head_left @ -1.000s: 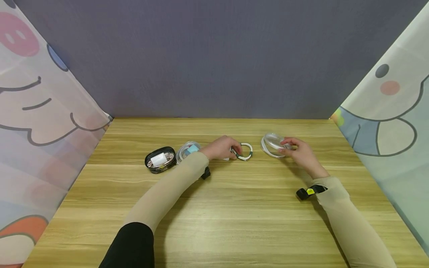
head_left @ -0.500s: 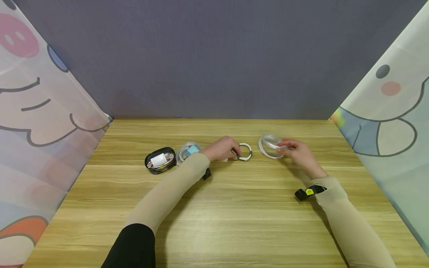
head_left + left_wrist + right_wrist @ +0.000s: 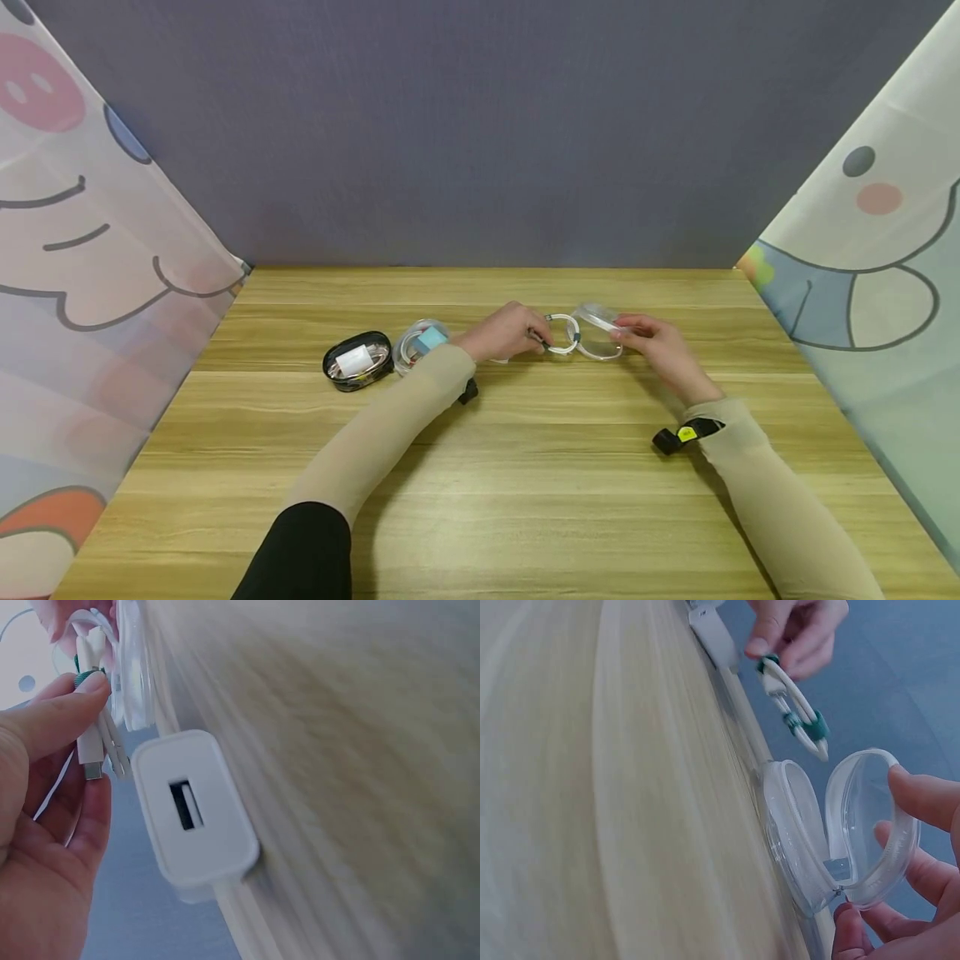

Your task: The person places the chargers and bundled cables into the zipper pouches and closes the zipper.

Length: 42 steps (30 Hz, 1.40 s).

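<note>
My left hand point(image 3: 513, 332) pinches a coiled white charging cable point(image 3: 800, 700), held in a ring by green ties. Its USB-C plug point(image 3: 91, 766) points back under the palm in the left wrist view. My right hand point(image 3: 660, 346) holds the raised lid of a clear zip case point(image 3: 780, 825), thumb on the outer rim, fingers beneath. The case stands unzipped, its two halves spread, its lower half against the table. In the head view the cable ring overlaps the case's left edge. A white USB charger plug point(image 3: 196, 810) sits on the table below my left hand.
Left of my left forearm are a black-rimmed clear case point(image 3: 358, 361) with cable and a white block inside, and a clear round case point(image 3: 402, 348) with a white cable and light blue block. A dark wall point(image 3: 480, 133) closes the table's back edge.
The left hand has carried the cable ring slightly to the right. The right hand has brought the case a little left, so the ring and case now overlap in the head view.
</note>
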Each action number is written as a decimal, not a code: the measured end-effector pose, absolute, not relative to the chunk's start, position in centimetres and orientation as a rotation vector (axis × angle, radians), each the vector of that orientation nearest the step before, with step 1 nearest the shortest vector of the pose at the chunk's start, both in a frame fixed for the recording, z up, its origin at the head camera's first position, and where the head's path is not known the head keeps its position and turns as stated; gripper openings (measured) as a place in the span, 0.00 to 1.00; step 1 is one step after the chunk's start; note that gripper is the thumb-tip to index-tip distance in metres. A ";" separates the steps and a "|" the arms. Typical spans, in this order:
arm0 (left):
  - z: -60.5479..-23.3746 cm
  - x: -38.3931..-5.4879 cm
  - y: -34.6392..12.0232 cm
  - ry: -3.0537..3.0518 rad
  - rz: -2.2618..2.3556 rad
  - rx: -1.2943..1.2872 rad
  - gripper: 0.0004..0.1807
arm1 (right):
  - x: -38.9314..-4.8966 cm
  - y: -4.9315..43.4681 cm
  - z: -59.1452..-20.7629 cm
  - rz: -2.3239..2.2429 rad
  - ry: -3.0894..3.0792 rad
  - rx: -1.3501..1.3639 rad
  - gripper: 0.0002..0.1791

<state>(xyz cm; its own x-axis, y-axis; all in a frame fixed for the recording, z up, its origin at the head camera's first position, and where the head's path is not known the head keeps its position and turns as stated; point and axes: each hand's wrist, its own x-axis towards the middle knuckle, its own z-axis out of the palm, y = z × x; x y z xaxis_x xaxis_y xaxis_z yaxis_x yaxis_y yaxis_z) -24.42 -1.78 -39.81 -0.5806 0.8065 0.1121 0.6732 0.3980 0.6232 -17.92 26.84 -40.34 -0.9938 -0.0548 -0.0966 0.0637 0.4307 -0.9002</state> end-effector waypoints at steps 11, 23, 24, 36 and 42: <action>-38.9 -24.3 0.2 2.472 0.895 1.344 0.10 | -17.7 25.5 -40.7 -1.828 2.450 0.052 0.31; -39.6 -24.4 1.7 2.453 0.928 1.380 0.10 | -17.4 24.8 -40.9 -1.904 2.373 0.051 0.32; -39.6 -24.4 1.8 2.451 0.929 1.377 0.10 | -17.4 24.8 -40.9 -1.904 2.374 0.052 0.32; -39.8 -24.2 2.4 2.598 0.764 1.305 0.08 | -17.3 24.5 -40.8 -1.905 2.363 0.051 0.32; -39.6 -24.1 2.3 2.713 0.690 1.239 0.05 | -17.3 24.6 -40.5 -1.940 2.311 0.091 0.32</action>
<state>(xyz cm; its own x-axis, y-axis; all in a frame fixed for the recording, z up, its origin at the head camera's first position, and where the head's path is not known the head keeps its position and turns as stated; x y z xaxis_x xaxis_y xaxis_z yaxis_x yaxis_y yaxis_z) -24.06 2.30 -39.63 -0.6697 0.7342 0.1116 0.6983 0.5713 0.4312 -17.28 24.56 -40.50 -0.9907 -0.0327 -0.1321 0.1244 0.1753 -0.9766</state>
